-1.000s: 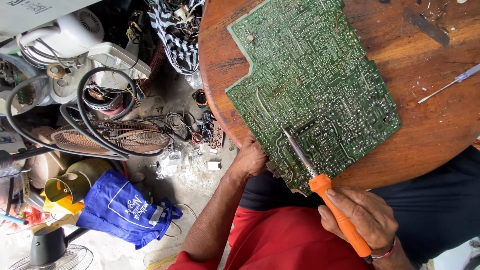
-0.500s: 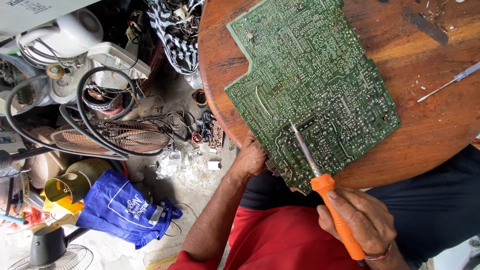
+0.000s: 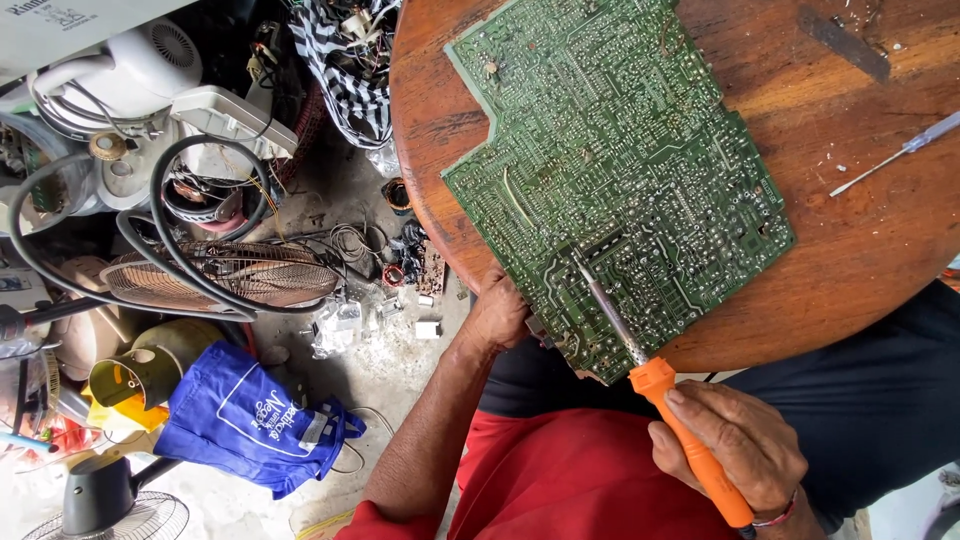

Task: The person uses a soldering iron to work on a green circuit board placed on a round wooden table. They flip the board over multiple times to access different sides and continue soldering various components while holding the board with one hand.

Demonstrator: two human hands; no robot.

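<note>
A large green circuit board [image 3: 620, 170] lies solder side up on a round wooden table [image 3: 880, 240]. My left hand [image 3: 497, 315] grips the board's near left edge, where it overhangs the table rim. My right hand [image 3: 735, 450] holds a soldering iron with an orange handle [image 3: 690, 445]. Its metal tip rests on the board near the lower edge, among the solder joints.
A thin screwdriver [image 3: 895, 155] lies on the table at the right. The floor at the left is crowded with fan parts [image 3: 220, 270], black cables, white appliance housings, a yellow cup [image 3: 130, 380] and a blue cloth bag [image 3: 245, 420]. Small parts lie scattered under the table edge.
The iron's tip has crept a little up and left across the board's lower part. My left hand stays on the board's edge.
</note>
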